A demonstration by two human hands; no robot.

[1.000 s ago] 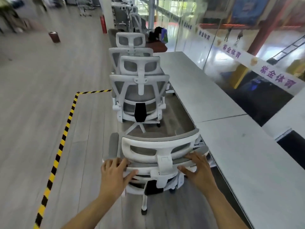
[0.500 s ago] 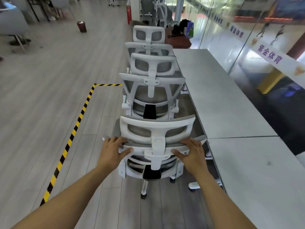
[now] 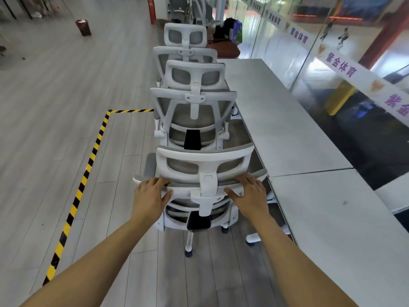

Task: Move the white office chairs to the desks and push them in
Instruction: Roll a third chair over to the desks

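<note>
Left hand [image 3: 151, 194]: fingers curled over the top edge of the backrest of the nearest white office chair [image 3: 200, 191], thumb spread toward 3 o'clock along the white frame; it grips the left end of that edge. Right hand [image 3: 249, 193]: fingers likewise hooked over the same edge at its right end, thumb pointing toward 9 o'clock at the central headrest post; it grips the frame. Both forearms reach out from the lower corners of the view, converging toward 12 o'clock, elbows low, wrists roughly level, palms down. The held chair sits directly ahead of the hands, its headrest just beyond the fingers at 12 o'clock, its base and one caster visible below the wrists at 6 o'clock. Its right side lies just beside the edge of the long grey desk [image 3: 294, 134], which runs from 4 o'clock away to 1 o'clock. A second white chair [image 3: 192, 116] stands just ahead at 12 o'clock, back toward the camera, and a third white chair [image 3: 185, 43] beyond it in the same line along the desk. Yellow-black floor tape [image 3: 88, 165] runs at 9 o'clock, cornering toward the chairs. A glass wall [image 3: 309, 47] borders the desk at 2 o'clock.
</note>
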